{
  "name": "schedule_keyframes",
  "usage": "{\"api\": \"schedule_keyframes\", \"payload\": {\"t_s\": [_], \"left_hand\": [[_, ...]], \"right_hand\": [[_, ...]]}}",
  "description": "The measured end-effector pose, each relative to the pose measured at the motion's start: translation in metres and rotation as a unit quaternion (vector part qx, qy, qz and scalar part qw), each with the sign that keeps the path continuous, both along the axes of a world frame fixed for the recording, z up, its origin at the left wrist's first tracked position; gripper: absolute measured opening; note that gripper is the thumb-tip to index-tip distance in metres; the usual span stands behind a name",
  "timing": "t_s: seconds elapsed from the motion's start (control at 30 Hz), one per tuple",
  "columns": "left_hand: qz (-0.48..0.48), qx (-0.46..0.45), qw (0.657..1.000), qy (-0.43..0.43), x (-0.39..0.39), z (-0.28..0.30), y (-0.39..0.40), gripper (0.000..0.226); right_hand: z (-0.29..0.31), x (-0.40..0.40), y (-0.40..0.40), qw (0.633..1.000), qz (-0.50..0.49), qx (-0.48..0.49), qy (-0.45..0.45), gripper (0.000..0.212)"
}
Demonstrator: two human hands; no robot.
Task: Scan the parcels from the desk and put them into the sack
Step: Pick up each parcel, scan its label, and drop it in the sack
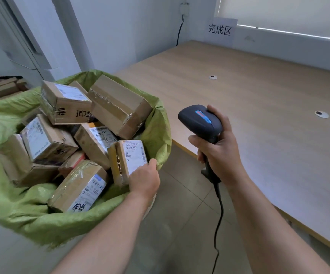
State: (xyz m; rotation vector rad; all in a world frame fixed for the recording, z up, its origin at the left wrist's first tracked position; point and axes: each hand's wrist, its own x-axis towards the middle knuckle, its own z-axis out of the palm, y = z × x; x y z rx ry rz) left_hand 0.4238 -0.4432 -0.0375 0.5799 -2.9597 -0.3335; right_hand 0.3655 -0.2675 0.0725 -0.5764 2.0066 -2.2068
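Note:
A green woven sack [22, 212] stands open on the left, filled with several cardboard parcels. My left hand [144, 179] grips the lower corner of a small labelled parcel [127, 159] that stands upright just inside the sack's right rim. My right hand [219, 149] holds a black barcode scanner [198, 120] by its handle, to the right of the sack and over the desk's near edge. The scanner's head points left toward the sack, and its cable [218, 224] hangs down toward the floor.
The wooden desk [259, 107] stretches to the right, with two cable grommets [212, 77] and a paper sign [220, 30] on the wall behind. More cardboard boxes [2, 89] sit at the far left. Tiled floor shows below between sack and desk.

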Motion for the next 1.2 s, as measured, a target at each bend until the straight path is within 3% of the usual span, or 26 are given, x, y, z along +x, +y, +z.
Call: {"api": "schedule_keyframes", "payload": {"t_s": [0.3, 0.57, 1.03, 1.13, 1.2], "left_hand": [[0.108, -0.023, 0.968, 0.224, 0.004, 0.074, -0.004, 0.02], [0.109, -0.022, 0.994, 0.021, 0.016, 0.063, 0.0, 0.021], [0.108, 0.065, 0.988, -0.086, 0.015, 0.034, -0.008, 0.017], [0.094, 0.078, 0.99, -0.074, 0.008, 0.038, -0.007, 0.014], [0.079, 0.09, 0.992, -0.032, -0.002, 0.046, -0.003, 0.027]], "right_hand": [[0.015, 0.008, 0.022, 0.999, 0.032, -0.016, 0.021, 0.069], [0.02, 0.018, 0.03, 0.998, 0.052, -0.022, 0.021, 0.069], [0.028, 0.022, 0.047, 0.999, -0.01, 0.005, 0.042, 0.071], [0.026, 0.021, 0.049, 0.999, -0.024, 0.008, 0.04, 0.073], [0.025, 0.021, 0.051, 0.999, -0.038, 0.006, 0.037, 0.072]]}}
